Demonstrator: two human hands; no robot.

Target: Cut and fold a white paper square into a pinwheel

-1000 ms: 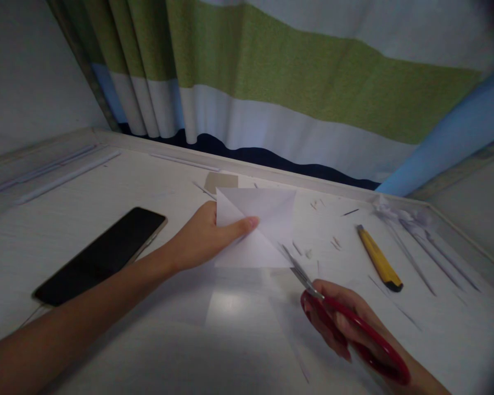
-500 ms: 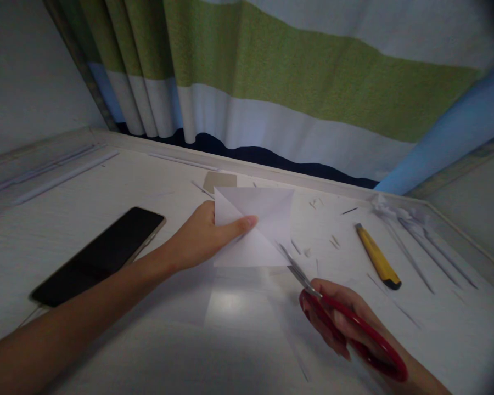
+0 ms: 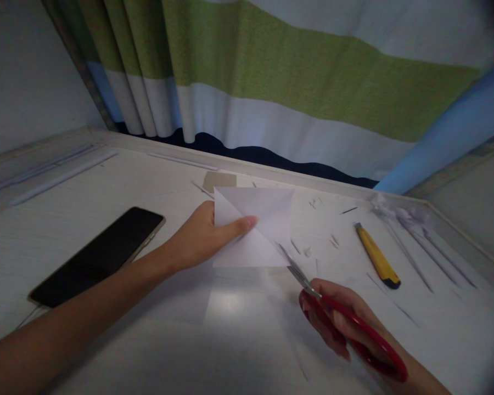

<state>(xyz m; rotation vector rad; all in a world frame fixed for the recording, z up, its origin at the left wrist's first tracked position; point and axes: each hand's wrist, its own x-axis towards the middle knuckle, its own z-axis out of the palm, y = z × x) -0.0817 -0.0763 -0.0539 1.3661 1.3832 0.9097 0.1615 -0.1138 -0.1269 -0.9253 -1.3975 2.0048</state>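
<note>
Head view, the only feed I have. My left hand (image 3: 203, 238) has the white paper (image 3: 271, 227) pinched firmly, thumb flat on the upper face near the centre, other fingers hidden beneath. The paper sits mid-view, seemingly raised off the white table (image 3: 160, 356); diagonal creases cross its face.

My right hand (image 3: 352, 299) is closed around the red handles of the scissors (image 3: 313, 291), fingers through the loops. Blades point up and left, parted a little at the paper's near right corner: one lies over the face, the other seems to pass underneath. From here I cannot tell whether there is a cut.

Surroundings: dark-screened phone (image 3: 102, 255) on the left, partly behind my left forearm. Yellow box cutter (image 3: 376, 255) on the right, well apart from the paper. Further right, thin paper sticks with crumpled ends (image 3: 405, 216). Long paper rolls (image 3: 66, 178) lie far left. Grey card (image 3: 220, 181) just beyond the paper. Small scraps (image 3: 307, 252) right of it. Green-and-white curtain (image 3: 292, 77) hangs behind the table.
</note>
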